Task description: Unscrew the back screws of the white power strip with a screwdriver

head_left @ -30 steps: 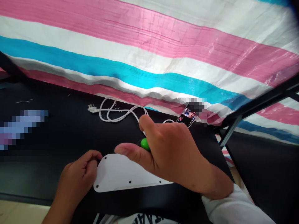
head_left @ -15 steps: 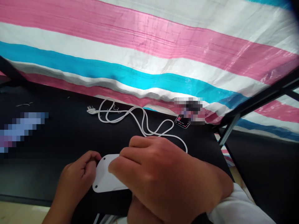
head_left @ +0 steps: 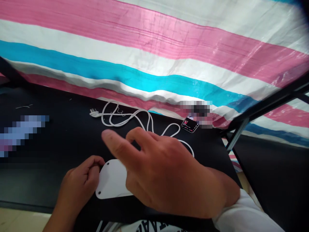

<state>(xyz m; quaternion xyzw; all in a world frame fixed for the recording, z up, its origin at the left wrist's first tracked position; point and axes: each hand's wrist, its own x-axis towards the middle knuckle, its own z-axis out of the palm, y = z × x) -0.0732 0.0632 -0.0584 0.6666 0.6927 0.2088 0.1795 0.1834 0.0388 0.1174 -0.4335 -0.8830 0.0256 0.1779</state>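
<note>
A white power strip (head_left: 112,180), its flat underside up, shows a rounded left end with two dark screw holes. My left hand (head_left: 83,178) is closed at that end, thumb and curled fingers gripping the edge. Over the right part is my right hand (head_left: 166,174), hiding the rest of the strip. Its index finger points out to the left, while the other fingers are curled. Whatever they may hold is hidden under the palm. Behind the hands a white power cord (head_left: 142,112) lies in loops, ending in a plug (head_left: 95,112).
The black table (head_left: 65,138) bears a lit phone (head_left: 190,124) at the back right and a pixelated object (head_left: 21,133) at the left. Thin wire scraps (head_left: 24,106) lie at the far left. A striped plastic sheet (head_left: 145,42) hangs behind; a black frame bar (head_left: 270,100) slopes at right.
My right index finger has stretched out from its curled position, up and to the left. The right hand has tilted. My left hand and the power strip have stayed in place.
</note>
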